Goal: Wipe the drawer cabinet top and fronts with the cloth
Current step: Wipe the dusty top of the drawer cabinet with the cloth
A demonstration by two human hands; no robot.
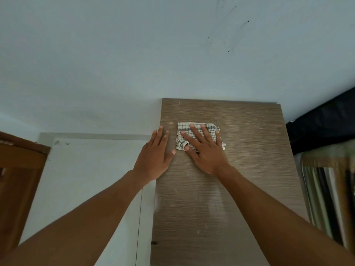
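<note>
A flat right hand point(204, 150) presses the cloth point(199, 136) on the cabinet top point(221, 198) (left hand point(153, 158) flat, steadying); fronts likely follow.

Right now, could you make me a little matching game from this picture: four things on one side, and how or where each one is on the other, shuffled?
Things:
1. cloth
2. left hand
3. right hand
4. cabinet top

Descriptions:
a. brown wood grain with pale smudges
b. pressed flat on the cloth, fingers spread
c. checked, lying folded on the cabinet top
d. resting flat over the top's left edge, beside the cloth

Pairs: 1-c, 2-d, 3-b, 4-a.
</note>
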